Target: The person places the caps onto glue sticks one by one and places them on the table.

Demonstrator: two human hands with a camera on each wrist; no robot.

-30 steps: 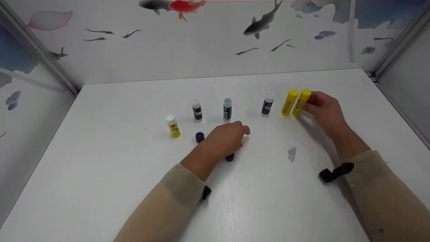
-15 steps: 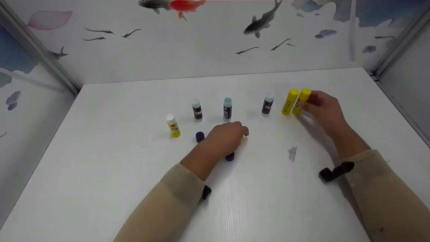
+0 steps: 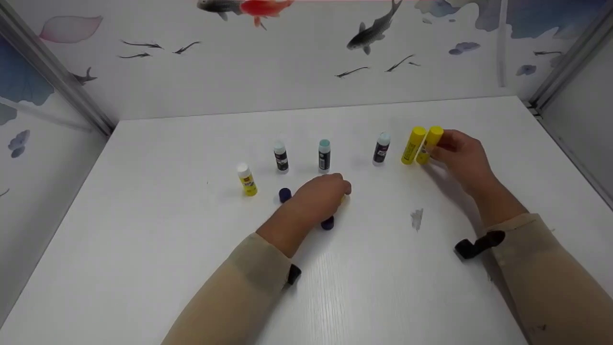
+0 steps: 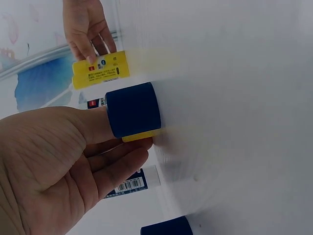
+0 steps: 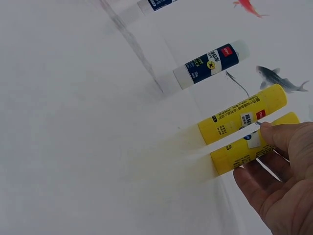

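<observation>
My left hand [image 3: 318, 199] reaches over the middle of the table, thumb and fingers pinching a yellow cap [image 4: 142, 136] that is mostly hidden. A dark blue cap [image 4: 133, 110] stands in front of the thumb in the left wrist view, and whether they touch I cannot tell. My right hand [image 3: 467, 158] holds an upright yellow glue stick [image 5: 239, 155] between thumb and fingers. Close beside it stands another yellow glue stick [image 5: 242, 115], with a narrow gap between them. Left of this pair is a navy-labelled glue stick [image 5: 212, 64], uncapped with a pale top.
Two more navy-labelled glue sticks [image 3: 281, 158] [image 3: 324, 155] stand uncapped beyond my left hand. A yellow glue stick with a white top [image 3: 247, 180] stands at the left, near a second blue cap [image 3: 285, 195]. A grey smudge [image 3: 416, 219] marks the white table [image 3: 373, 287].
The left hand's fingertips have drawn in slightly to the left around the yellow cap. My right hand and the standing glue sticks have stayed in place.
</observation>
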